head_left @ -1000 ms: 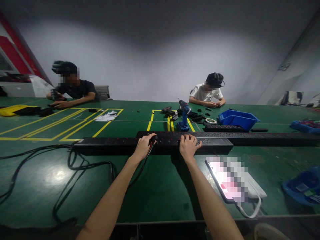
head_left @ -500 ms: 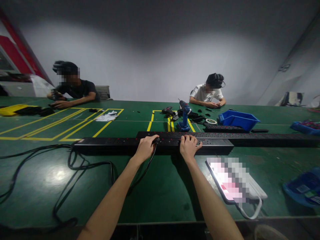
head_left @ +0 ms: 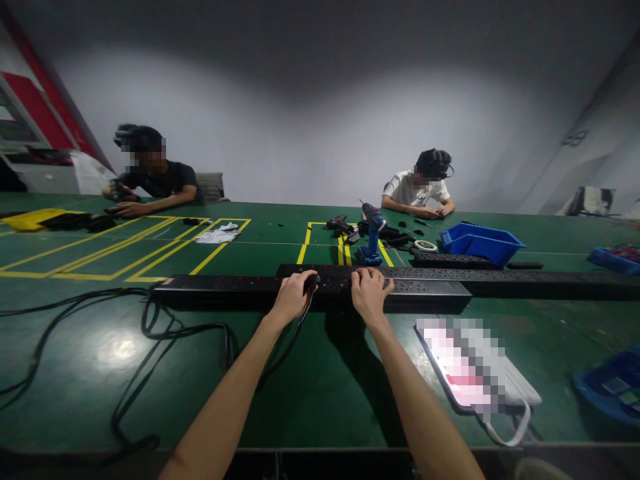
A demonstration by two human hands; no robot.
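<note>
In front of me lies a long black power strip (head_left: 240, 288), with a row of sockets and small red marks along its top. My left hand (head_left: 291, 295) is closed round a black plug (head_left: 312, 281) at the middle of the strip; its cable hangs down past the near side. How far the plug sits in a socket is hidden by my fingers. Resting on the strip just to the right is my right hand (head_left: 369, 293), fingers spread and bent over the top face. Directly behind runs a second long black power strip (head_left: 500, 275), reaching to the right.
Black cables (head_left: 185, 330) loop at the left. A phone (head_left: 450, 373) and a white face mask (head_left: 517, 380) lie at right, near a blue bag (head_left: 610, 383). Behind the strips are a blue cordless drill (head_left: 371, 233) and a blue bin (head_left: 483, 241). Two people sit opposite.
My right hand has slid a little left along the strip, closer to my left hand. My left hand still holds the plug. The whole view has shifted slightly.
</note>
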